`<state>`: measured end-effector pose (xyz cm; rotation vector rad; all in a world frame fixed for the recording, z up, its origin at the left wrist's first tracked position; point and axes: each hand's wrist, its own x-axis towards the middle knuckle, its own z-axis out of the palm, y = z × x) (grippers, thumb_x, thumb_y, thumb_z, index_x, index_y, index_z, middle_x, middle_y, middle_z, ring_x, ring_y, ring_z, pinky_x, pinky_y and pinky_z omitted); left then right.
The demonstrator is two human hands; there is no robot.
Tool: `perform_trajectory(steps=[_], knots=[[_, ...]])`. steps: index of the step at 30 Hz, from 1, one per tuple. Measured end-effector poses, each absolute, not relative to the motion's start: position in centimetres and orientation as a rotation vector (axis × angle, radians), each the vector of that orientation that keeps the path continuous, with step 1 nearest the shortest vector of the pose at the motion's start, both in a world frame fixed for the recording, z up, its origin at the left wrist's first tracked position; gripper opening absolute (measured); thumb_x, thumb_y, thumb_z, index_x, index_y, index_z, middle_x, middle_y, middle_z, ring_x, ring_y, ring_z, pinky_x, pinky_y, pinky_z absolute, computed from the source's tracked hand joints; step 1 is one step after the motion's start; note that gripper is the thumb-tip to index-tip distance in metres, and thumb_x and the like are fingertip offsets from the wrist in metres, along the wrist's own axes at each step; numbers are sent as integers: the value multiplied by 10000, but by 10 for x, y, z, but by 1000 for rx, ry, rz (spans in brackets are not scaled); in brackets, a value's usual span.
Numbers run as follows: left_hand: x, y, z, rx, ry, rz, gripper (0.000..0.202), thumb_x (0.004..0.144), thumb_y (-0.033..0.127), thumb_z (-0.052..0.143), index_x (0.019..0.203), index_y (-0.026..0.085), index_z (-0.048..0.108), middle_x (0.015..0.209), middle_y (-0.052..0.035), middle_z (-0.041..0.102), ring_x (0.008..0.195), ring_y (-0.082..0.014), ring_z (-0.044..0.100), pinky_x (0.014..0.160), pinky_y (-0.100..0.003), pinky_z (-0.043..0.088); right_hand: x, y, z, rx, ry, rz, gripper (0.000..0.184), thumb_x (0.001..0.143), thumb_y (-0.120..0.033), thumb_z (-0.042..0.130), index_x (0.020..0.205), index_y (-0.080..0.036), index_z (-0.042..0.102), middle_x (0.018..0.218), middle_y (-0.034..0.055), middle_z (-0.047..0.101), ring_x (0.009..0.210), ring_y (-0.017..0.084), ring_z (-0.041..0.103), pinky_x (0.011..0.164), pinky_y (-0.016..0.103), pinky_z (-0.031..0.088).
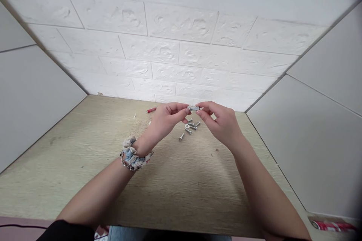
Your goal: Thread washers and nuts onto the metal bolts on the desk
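Note:
A small silver bolt (194, 108) is held in the air between both my hands, above the wooden table (85, 150). My left hand (165, 120) pinches its left end and my right hand (220, 120) pinches its right end. On my left wrist sits a patterned scrunchie (132, 156). Just below the hands lie several loose silver bolts (190, 127) and a washer (187, 126), with one bolt (181, 136) a little apart toward me.
A small red object (151, 110) lies on the table at the back, left of my hands. White brick-pattern wall behind, plain panels on both sides. A red can (333, 226) lies at the bottom right corner.

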<state>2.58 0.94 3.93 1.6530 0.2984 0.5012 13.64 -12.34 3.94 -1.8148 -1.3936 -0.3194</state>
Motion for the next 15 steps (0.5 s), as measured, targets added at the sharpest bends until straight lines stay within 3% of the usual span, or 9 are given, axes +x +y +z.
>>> perform_trajectory(steps=[4, 9, 12, 15], knots=[[27, 8, 39, 1651, 286, 507, 173, 736, 264, 618, 833, 131, 671, 741, -28, 665, 586, -71, 561, 591, -200, 458, 136, -123, 42, -1885, -1405, -298, 269, 889, -338, 422, 759, -175, 591, 629, -3, 596, 578, 102, 519, 552, 230, 372], [27, 6, 38, 1644, 287, 489, 193, 740, 271, 606, 857, 130, 668, 824, -52, 676, 610, -79, 571, 614, -214, 471, 135, -124, 39, -1941, -1313, -271, 461, 914, -412, 321, 568, -166, 502, 440, -22, 428, 440, 86, 411, 461, 237, 297], [28, 6, 37, 1612, 319, 497, 217, 741, 298, 606, 871, 133, 663, 852, -61, 679, 615, -85, 582, 631, -225, 476, 133, -126, 39, -1917, -1230, -288, 384, 893, -420, 370, 645, -173, 528, 452, -34, 419, 426, 82, 399, 444, 226, 300], [28, 7, 37, 1594, 337, 508, 229, 745, 309, 602, 886, 140, 664, 851, -59, 680, 625, -85, 587, 640, -223, 472, 133, -127, 41, -1878, -1277, -323, 199, 821, -380, 514, 892, -198, 548, 605, -28, 529, 505, 93, 473, 482, 216, 354]])
